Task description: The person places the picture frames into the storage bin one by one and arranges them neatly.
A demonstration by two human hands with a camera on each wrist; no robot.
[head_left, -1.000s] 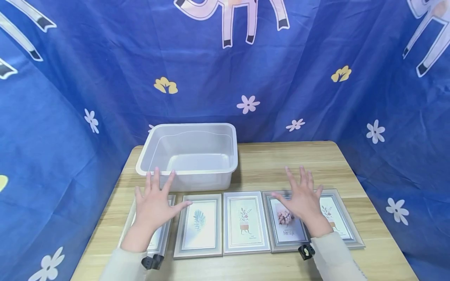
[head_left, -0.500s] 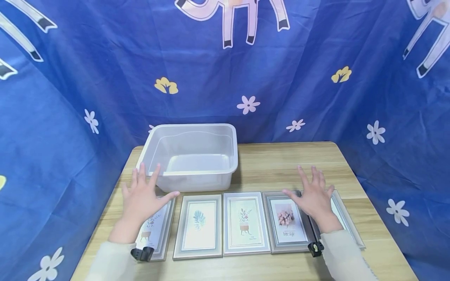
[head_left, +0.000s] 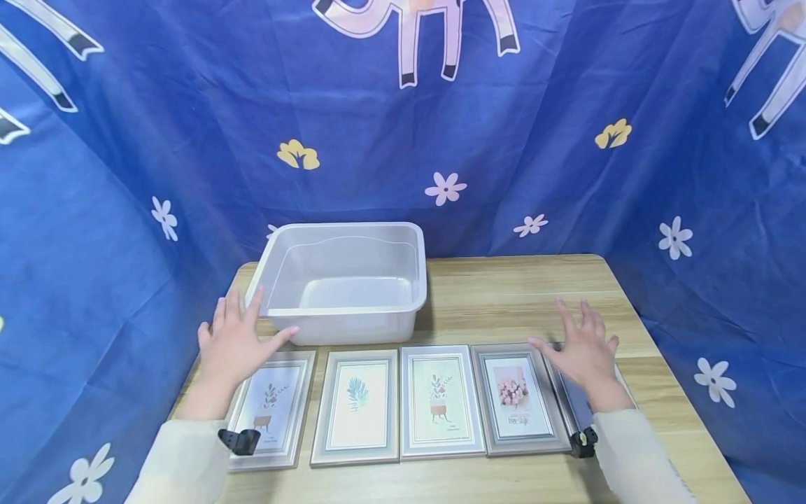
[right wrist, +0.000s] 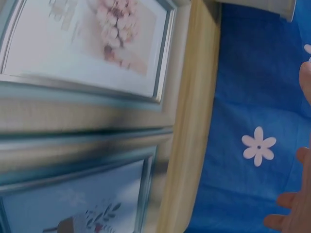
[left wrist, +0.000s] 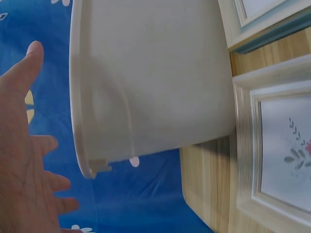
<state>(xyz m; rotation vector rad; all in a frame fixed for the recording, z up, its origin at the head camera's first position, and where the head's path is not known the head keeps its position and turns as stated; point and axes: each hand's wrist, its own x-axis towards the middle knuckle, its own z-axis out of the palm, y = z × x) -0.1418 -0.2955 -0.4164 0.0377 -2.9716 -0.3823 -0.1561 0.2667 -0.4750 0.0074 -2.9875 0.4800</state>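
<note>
The left hand (head_left: pixel 231 350) hangs palm down over the far left part of the leftmost picture frame (head_left: pixel 267 406), its fingers spread and pointing to the far side, its thumb reaching right in front of the near left corner of the white plastic tub (head_left: pixel 359 327). The left wrist view shows the hand apart from the tub's wall. Its forearm slants in from the near left, in a pale sleeve (head_left: pixel 182 455).

The right hand (head_left: pixel 582 357) is likewise spread, above the rightmost picture frame (head_left: pixel 573 397) and partly hiding it; its thumb points left toward the pink-flower frame (head_left: pixel 516 399). The right wrist view catches only part of this hand, apart from the frames. Its forearm slants in from the near right.

Between the hands lie the blue-leaf frame (head_left: pixel 357 406) and the potted-plant frame (head_left: pixel 440 402), side by side. All five frames lie face up in a row on the wooden table (head_left: pixel 504 301), nearer than the tub, which stands at far left.
</note>
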